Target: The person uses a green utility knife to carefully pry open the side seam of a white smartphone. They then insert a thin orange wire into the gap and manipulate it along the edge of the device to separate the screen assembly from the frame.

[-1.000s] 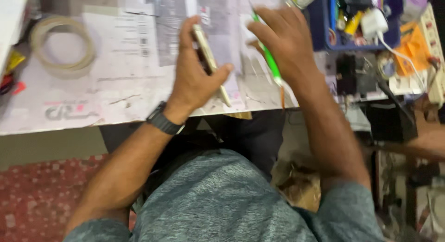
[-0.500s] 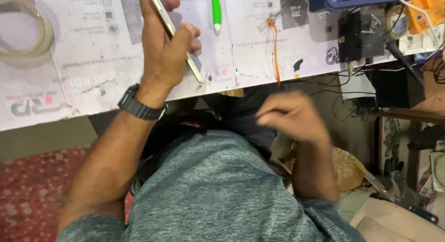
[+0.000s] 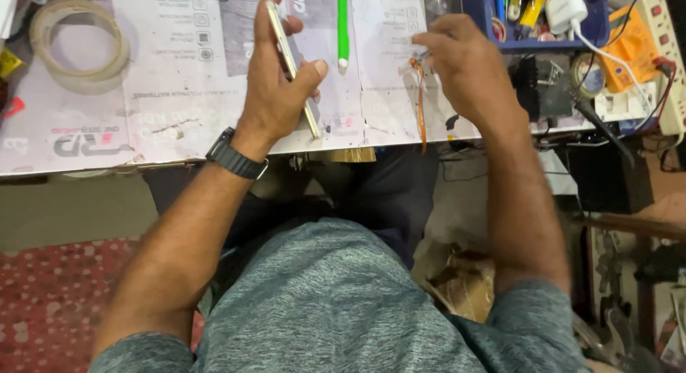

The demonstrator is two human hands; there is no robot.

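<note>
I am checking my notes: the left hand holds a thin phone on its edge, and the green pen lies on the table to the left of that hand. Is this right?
Not quite. The head view shows the green pen lying to the right of the left hand, between it and the right hand. The phone is indeed held edge-on.

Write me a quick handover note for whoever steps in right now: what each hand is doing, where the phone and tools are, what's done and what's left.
Left hand: grips a slim phone on edge, tilted above the paper-covered table.
Right hand: fingers pinched at the top of a thin orange strip that runs down to the table edge; whether it is gripped cannot be told.
Green pen-like tool: lying loose on the paper between the hands.
Tape roll: far left. Blue tray of tools: right of the right hand.
Done: phone picked up.
Left: phone looks closed from this angle; green tool not in use.
</note>
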